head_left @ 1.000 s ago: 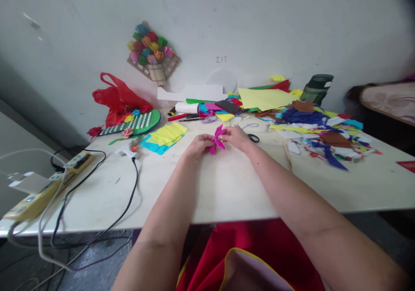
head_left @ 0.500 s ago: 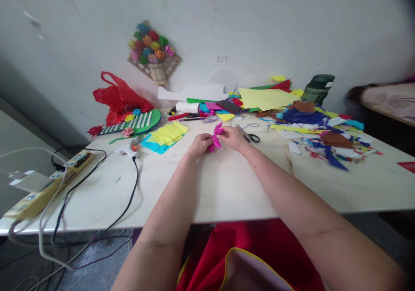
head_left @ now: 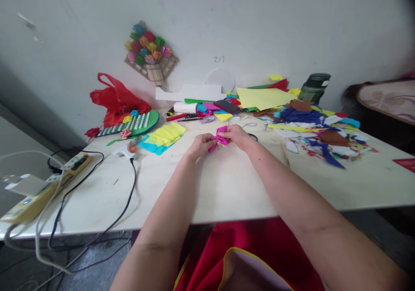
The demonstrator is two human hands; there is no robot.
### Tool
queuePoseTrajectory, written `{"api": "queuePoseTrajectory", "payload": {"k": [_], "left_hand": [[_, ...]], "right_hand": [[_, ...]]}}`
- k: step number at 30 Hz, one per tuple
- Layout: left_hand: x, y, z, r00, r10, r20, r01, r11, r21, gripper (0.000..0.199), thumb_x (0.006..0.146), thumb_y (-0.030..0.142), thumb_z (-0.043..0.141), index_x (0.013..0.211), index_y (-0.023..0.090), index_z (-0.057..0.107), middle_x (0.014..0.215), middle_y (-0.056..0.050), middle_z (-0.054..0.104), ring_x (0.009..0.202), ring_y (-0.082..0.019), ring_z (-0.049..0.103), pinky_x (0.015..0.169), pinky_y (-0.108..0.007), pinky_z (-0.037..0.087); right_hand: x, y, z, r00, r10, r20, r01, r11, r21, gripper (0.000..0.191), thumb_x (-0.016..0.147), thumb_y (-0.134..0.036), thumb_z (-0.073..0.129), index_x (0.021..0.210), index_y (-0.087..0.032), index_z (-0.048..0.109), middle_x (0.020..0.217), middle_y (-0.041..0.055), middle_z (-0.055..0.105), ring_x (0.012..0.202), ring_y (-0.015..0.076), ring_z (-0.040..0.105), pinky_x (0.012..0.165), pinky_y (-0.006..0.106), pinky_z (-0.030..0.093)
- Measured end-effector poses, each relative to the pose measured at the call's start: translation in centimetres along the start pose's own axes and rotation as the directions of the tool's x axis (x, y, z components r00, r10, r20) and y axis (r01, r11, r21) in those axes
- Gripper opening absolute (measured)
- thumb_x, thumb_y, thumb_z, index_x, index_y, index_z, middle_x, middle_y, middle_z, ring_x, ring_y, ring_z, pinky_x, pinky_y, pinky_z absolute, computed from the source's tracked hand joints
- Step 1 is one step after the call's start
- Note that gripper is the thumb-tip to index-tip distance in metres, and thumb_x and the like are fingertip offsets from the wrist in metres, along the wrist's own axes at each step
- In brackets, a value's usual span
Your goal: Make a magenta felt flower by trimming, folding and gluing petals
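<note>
Bright magenta folded crepe-like paper piece (head_left: 221,140): between 2 bare hands, near middle of white flat tabletop (head_left: 227,183). Left hand (head_left: 201,145) pinches its left end, right hand (head_left: 238,137) pinches its right side; exact fingertip contact too small to tell. Should be light, soft, not slippery, easily creased or torn. Best hold, likely: gathered middle, light pinch, loose folds left uncrushed. Black looped handle (head_left: 254,135), probably scissors, just beside right hand and partly hidden by it; nearest snag. Left side: thin yellow paper sheets (head_left: 168,134) overlapping thin turquoise paper sheets (head_left: 158,149), then white plastic glue gun (head_left: 127,152) with thin black cord (head_left: 135,176) running to front edge, could catch left arm. Right side: multicoloured paper scrap heap (head_left: 333,139), apart from right forearm.
</note>
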State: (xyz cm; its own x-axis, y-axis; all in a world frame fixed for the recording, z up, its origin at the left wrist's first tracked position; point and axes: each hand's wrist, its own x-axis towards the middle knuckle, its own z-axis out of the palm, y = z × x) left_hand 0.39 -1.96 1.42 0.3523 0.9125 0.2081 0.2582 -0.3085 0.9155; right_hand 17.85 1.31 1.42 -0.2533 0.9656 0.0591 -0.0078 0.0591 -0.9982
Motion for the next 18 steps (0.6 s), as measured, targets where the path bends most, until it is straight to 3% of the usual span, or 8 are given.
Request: {"api": "queuePoseTrajectory", "payload": {"k": [3,6,9,13,16,18], "left_hand": [[-0.1,0.3,0.1,0.999,0.013,0.030,-0.014,0.999,0.041,0.020,0.076,0.031,0.062,0.067,0.013,0.064,0.053,0.000,0.056,0.048,-0.009,0.047,0.052,-0.021,0.037],[0.0,0.3,0.4,0.999,0.017,0.030,-0.019,0.998,0.067,0.021,0.079,0.030,0.060,0.067,0.013,0.063,0.052,0.000,0.056,0.047,-0.009,0.047,0.052,-0.021,0.037],[0.2,0.0,0.6,1.000,-0.017,-0.016,0.017,1.000,0.023,0.017,0.078,0.026,0.061,0.067,0.013,0.061,0.054,0.000,0.059,0.047,-0.009,0.049,0.052,-0.021,0.038],[0.6,-0.4,0.8,0.991,-0.078,-0.110,0.067,0.992,-0.104,0.005,0.074,0.017,0.062,0.073,0.013,0.061,0.054,0.001,0.059,0.047,-0.009,0.051,0.052,-0.021,0.039],[0.6,-0.3,0.8,0.990,-0.082,-0.119,0.062,0.985,-0.162,0.007,0.074,0.012,0.059,0.079,0.013,0.062,0.055,0.001,0.060,0.048,-0.009,0.053,0.053,-0.021,0.041],[0.5,-0.1,0.9,0.990,-0.090,-0.105,0.072,0.983,-0.169,0.007,0.074,0.011,0.056,0.077,0.012,0.062,0.054,0.000,0.061,0.048,-0.010,0.054,0.053,-0.021,0.042]], "right_hand": [[0.0,0.0,-0.6,0.990,0.109,0.086,-0.116,0.990,0.077,0.022,0.056,-0.026,0.079,0.067,-0.013,0.066,0.050,-0.0012,0.058,0.043,0.0093,0.049,0.041,0.024,0.042],[0.0,0.1,-0.8,0.989,0.115,0.093,-0.125,0.986,0.106,0.023,0.054,-0.028,0.080,0.064,-0.013,0.065,0.048,-0.0023,0.056,0.042,0.0084,0.046,0.040,0.023,0.041],[0.1,0.4,-0.2,1.000,-0.008,-0.014,0.009,0.997,0.076,0.021,0.058,-0.029,0.076,0.070,-0.014,0.068,0.053,-0.0023,0.059,0.046,0.0081,0.048,0.043,0.021,0.040],[0.2,0.3,0.8,0.972,-0.204,-0.115,0.190,0.974,-0.123,0.016,0.063,-0.029,0.073,0.073,-0.017,0.069,0.057,-0.0026,0.060,0.054,0.0103,0.053,0.052,0.023,0.042],[0.1,0.0,0.9,0.924,-0.371,-0.087,0.329,0.892,-0.310,0.013,0.066,-0.030,0.070,0.068,-0.017,0.068,0.061,-0.0013,0.061,0.060,0.0125,0.055,0.060,0.026,0.044],[0.1,-0.2,0.9,0.864,-0.501,-0.056,0.431,0.791,-0.434,0.011,0.068,-0.029,0.070,0.066,-0.018,0.068,0.067,0.0006,0.063,0.065,0.0136,0.055,0.064,0.027,0.044]]}}
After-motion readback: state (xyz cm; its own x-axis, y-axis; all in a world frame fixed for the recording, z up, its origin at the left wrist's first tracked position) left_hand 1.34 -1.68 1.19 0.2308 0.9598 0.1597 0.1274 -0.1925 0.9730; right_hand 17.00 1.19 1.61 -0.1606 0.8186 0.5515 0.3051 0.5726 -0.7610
